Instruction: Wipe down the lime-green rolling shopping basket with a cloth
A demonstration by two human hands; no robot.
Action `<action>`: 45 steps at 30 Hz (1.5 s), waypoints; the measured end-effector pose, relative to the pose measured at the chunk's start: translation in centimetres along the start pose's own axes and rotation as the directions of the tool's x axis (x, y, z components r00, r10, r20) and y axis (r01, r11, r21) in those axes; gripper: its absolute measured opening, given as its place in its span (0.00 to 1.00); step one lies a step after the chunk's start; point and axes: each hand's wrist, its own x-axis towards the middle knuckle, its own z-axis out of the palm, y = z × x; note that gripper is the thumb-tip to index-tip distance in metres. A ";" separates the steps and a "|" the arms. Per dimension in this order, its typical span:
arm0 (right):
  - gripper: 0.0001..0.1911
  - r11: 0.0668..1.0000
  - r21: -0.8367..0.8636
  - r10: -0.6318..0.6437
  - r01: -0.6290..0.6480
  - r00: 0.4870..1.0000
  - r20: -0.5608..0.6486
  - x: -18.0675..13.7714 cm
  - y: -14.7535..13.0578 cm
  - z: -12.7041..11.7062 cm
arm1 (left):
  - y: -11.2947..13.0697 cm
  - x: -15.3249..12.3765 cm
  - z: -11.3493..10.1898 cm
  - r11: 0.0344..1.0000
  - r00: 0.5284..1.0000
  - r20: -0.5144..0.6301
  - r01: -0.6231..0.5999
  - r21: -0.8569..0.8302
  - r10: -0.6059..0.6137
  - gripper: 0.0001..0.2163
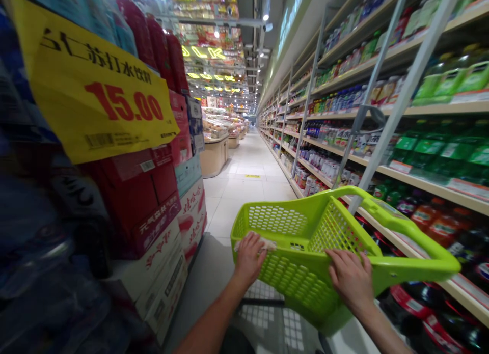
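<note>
A lime-green plastic shopping cart (300, 258) stands in front of me, with its handle toward the right. On the far part of its near rim, my left hand (249, 258) presses a pale cloth (269, 244), fingers closed over it. Part of the cloth is hidden under that hand. Farther along the same rim, my right hand (350, 278) grips the edge with its fingers hooked over the top. The basket walls are perforated, and a lower rack (263, 313) shows underneath.
Stacked drink cartons (141, 201) rise close on my left, with a yellow price sign (110, 89) hanging over them. Shelves of bottled drinks (439, 145) line the right side, behind grey metal posts (405, 94). A tiled aisle (244, 160) runs ahead past rounded display counters (214, 155).
</note>
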 end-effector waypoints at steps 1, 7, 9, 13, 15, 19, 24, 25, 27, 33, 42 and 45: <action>0.13 0.999 -0.009 -0.035 0.035 0.999 -0.012 -0.2 0.3 0.2 | 0.3 0.3 -0.1 0.999 0.999 -0.014 0.045 -0.016 -0.045 0.09; 0.14 0.997 -0.018 -0.080 0.080 0.996 -0.025 -0.8 1.0 1.0 | -0.2 0.9 -0.4 0.976 0.977 -0.050 0.208 0.062 -0.205 0.09; 0.15 0.997 -0.011 -0.082 0.082 0.996 -0.025 -0.9 0.8 1.0 | -1.2 0.7 -0.8 0.977 0.980 -0.003 0.198 0.079 -0.198 0.14; 0.15 0.999 0.017 -0.044 0.044 0.999 -0.011 -0.7 0.1 0.8 | -4.0 0.7 -1.6 0.965 0.967 -0.025 0.255 0.067 -0.254 0.25; 0.14 0.999 0.043 -0.007 0.007 1.000 0.002 -0.3 -0.4 0.3 | -4.7 0.7 -1.4 0.947 0.948 -0.084 0.313 0.068 -0.307 0.27; 0.12 0.993 0.061 0.096 -0.098 0.995 0.037 0.6 -1.5 -0.7 | -3.5 0.2 0.8 0.965 0.966 -0.077 0.252 0.065 -0.247 0.25; 0.13 0.986 0.089 0.138 -0.143 0.989 0.062 0.8 -1.9 -1.3 | -3.2 -0.1 1.1 0.998 0.999 0.050 0.008 0.067 -0.011 0.25; 0.14 0.985 0.102 0.132 -0.138 0.990 0.058 0.8 -2.0 -1.4 | -3.6 0.1 0.7 0.996 0.999 0.023 0.032 0.084 -0.034 0.25; 0.14 0.984 0.125 0.124 -0.129 0.991 0.046 0.7 -2.1 -1.4 | -4.5 0.7 0.0 0.986 0.992 -0.059 0.117 0.119 -0.111 0.25; 0.13 0.978 0.110 0.171 -0.175 0.984 0.042 0.9 -2.5 -1.3 | -1.4 1.2 1.3 0.994 0.997 0.079 -0.030 0.109 0.021 0.26; 0.15 0.985 0.115 0.121 -0.125 0.992 0.047 0.5 -2.2 -1.3 | -2.6 1.8 -0.4 0.997 0.981 0.195 0.002 0.083 -0.018 0.28; 0.15 0.994 0.089 0.055 -0.057 0.998 0.030 0.2 -1.8 -0.9 | -4.8 1.7 -1.5 0.989 0.987 0.088 0.130 0.077 -0.136 0.27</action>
